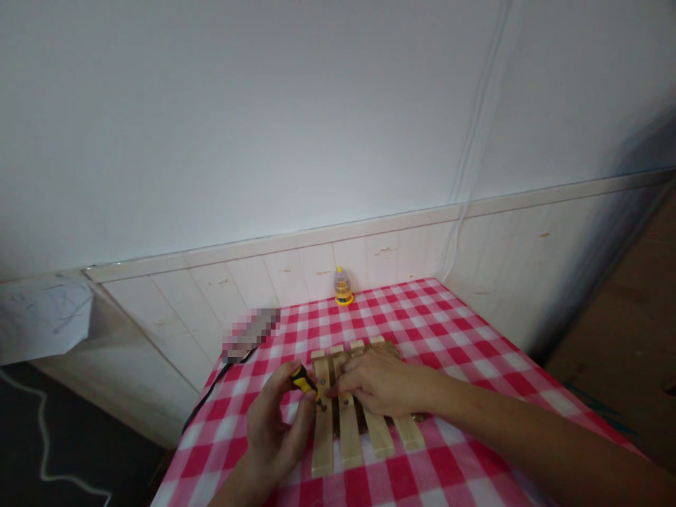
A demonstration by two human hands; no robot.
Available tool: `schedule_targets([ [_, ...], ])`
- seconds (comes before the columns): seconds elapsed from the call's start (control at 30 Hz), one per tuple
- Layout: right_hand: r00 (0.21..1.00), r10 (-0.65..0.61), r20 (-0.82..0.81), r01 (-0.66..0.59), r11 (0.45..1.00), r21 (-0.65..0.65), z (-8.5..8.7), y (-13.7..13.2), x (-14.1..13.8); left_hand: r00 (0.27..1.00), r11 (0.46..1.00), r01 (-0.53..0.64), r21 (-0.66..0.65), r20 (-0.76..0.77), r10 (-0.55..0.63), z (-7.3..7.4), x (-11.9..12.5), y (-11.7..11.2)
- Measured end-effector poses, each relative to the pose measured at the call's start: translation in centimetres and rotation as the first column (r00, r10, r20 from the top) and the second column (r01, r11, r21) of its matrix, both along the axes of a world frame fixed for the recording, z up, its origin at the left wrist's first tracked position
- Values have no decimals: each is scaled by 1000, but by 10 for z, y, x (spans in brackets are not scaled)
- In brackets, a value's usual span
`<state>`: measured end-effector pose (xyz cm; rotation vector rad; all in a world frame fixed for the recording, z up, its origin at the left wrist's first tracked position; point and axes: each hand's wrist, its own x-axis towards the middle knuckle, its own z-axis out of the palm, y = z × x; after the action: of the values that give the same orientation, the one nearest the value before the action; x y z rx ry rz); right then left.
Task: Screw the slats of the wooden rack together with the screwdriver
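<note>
Four pale wooden slats [351, 447] lie side by side near the front of a red-and-white checked tablecloth [422, 327]. The left hand [279, 419] grasps a yellow-and-black screwdriver [305, 380] in its fingers, its tip pointing down at the leftmost slat. The right hand [374, 384] rests across the slats; whether it grips them, I cannot tell. Behind stands a yellow-based clear container [343, 287], near white wall panelling [306, 269].

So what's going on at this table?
The person's left hand holds a yellow-and-black screwdriver, its tip at or close to a screw on the leftmost wooden slat. The right hand lies across the neighbouring slats. A yellow-based container stands toward the back of the checked tablecloth, near the wall.
</note>
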<state>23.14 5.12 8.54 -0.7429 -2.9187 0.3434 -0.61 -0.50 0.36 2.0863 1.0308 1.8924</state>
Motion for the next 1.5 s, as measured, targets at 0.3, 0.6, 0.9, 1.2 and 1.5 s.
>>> schedule_targets([
  [0.3, 999, -15, -35, 13, 999, -43, 0, 0, 1, 996, 995, -76, 58, 49, 73, 6, 7, 8],
  [0.6, 1000, -5, -5, 4, 999, -39, 0, 1, 0, 998, 999, -29, 34, 62, 27, 7, 7, 3],
  [0.9, 1000, -11, -17, 11, 999, -45, -1, 1, 0, 993, 999, 48, 22, 110, -50, 11, 10, 1],
  [1.2, 999, -29, -14, 29, 998, -47, 4, -2, 1, 992, 999, 42, -5, 117, -41, 13, 9, -1],
  [1.5, 1000, 1, -18, -2, 999, -41, 1, -1, 0, 992, 999, 38, -18, 119, -36, 11, 9, -1],
])
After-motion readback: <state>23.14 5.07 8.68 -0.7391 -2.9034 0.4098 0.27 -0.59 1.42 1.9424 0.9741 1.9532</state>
